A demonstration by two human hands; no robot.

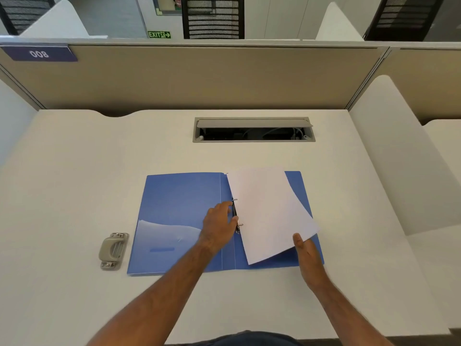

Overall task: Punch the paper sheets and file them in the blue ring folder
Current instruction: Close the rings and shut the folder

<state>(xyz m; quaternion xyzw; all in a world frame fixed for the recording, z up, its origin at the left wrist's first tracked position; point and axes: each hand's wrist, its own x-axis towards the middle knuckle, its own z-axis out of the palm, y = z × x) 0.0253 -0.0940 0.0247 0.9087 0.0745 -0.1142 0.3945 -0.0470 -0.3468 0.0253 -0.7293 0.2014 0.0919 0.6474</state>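
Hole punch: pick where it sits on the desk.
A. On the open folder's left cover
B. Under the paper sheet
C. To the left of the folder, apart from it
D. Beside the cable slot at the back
C: the punch lies on the bare desk left of the folder, with a strip of desk showing between them.

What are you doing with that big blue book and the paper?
A person is putting paper sheets into an open blue ring folder lying flat on the desk. The left hand rests at the metal rings in the middle, and the right hand holds the lower corner of the sheets, which sit tilted over the folder's right half. The grey hole punch sits alone on the desk left of the folder, with no hand on it.
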